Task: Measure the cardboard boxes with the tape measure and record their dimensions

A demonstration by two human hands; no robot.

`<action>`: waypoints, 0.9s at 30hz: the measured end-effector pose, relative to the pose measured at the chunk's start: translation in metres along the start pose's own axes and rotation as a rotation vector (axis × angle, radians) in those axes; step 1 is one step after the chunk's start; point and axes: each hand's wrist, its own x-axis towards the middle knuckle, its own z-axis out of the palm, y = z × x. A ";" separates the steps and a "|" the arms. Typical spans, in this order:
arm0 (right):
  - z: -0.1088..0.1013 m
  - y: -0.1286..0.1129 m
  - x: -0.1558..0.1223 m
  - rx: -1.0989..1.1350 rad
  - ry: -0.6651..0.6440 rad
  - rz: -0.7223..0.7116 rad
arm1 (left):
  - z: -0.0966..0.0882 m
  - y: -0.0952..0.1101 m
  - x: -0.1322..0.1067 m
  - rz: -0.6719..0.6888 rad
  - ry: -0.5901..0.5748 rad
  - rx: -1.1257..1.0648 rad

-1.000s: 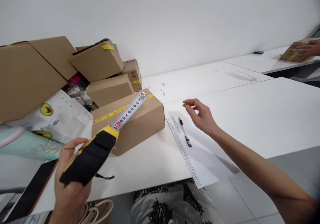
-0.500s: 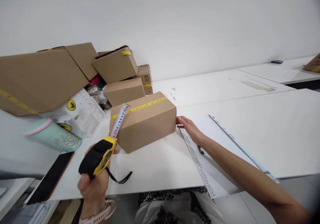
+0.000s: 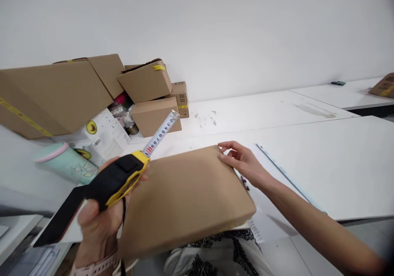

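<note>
1. Tipped since half a second ago: the cardboard box (image 3: 187, 198) lay flat with its yellow-taped side up, and now a plain face leans upward, nearer the person. The right hand (image 3: 243, 163) has shifted from the end face to the far corner.
2. White table (image 3: 323, 157): reaches away toward three o'clock, hours read about the middle of the view.
3. Large carton (image 3: 46, 99): between nine and ten, with smaller cartons (image 3: 146, 83) stacked toward ten and eleven.
4. Cardboard box again: at six o'clock, by the table's near edge, long axis running roughly eight to two. Whether its lower edge rests on anything cannot be told.
5. White paper (image 3: 263, 214): between four and five, partly behind the box and right forearm.
6. Tumbler (image 3: 72, 165): between eight and nine, tilted.
7. Right hand: at four, the nearer to the box's far corner, thumb and fingertips closed on it; the box's body lies toward seven from that grip.
8. Left hand (image 3: 101, 222): between seven and eight, clamped round the tape measure (image 3: 118, 177). The box lies toward its three; fingertip contact is unclear.
9. Tape measure: blade out, pointing to about one.
10. Pen (image 3: 245, 182): between four and five, mostly hidden.
</note>
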 end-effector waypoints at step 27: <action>0.012 0.015 -0.010 0.036 0.068 -0.061 | 0.046 0.001 -0.001 -0.330 -0.573 0.496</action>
